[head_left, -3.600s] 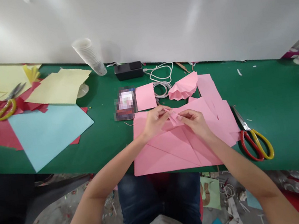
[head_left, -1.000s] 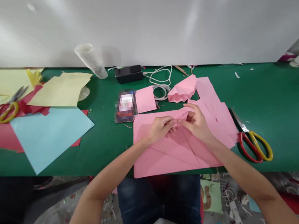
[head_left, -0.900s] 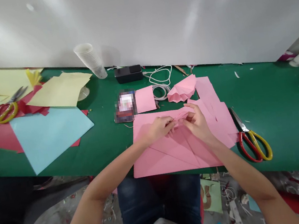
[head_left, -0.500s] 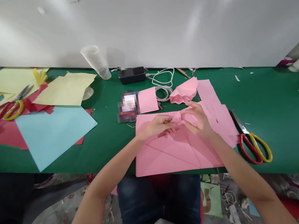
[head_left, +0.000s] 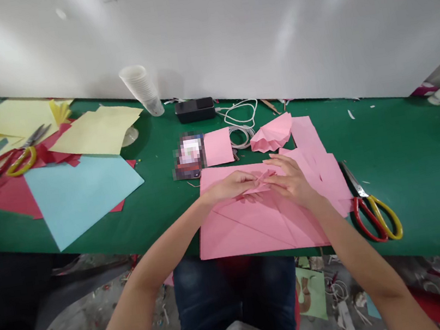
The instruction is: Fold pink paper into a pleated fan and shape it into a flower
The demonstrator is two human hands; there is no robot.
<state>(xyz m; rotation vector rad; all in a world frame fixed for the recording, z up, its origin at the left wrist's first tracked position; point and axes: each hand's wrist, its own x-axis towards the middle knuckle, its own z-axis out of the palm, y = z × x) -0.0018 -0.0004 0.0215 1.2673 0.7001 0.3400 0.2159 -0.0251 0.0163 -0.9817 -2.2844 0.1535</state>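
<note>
Both hands have come down since half a second ago: the right hand (head_left: 294,182), which was lifted with curled fingers, now lies low on the paper, and the left hand (head_left: 232,185) is flatter too. Between their fingertips is a small folded pink piece (head_left: 261,180), and both hands press it down on the large pink sheet (head_left: 249,225). The grip of each hand is apart, with the fingers stretched out and laid on the fold, not closed around it. The large sheet lies at the near edge of the green worktop (head_left: 419,168), in front of the person.

Just right of the sheet are red and yellow scissors (head_left: 376,213), lying flat. Behind the hands are a pleated pink paper shape (head_left: 272,134), a small pink square (head_left: 218,146) and a phone (head_left: 189,156) beside it. Further back lie a white cable (head_left: 243,120), a black box (head_left: 195,109) and a tilted stack of plastic cups (head_left: 141,90). On the left are a light blue sheet (head_left: 83,192), yellow sheets (head_left: 96,131), red paper (head_left: 6,197) and a second pair of scissors (head_left: 16,157).
</note>
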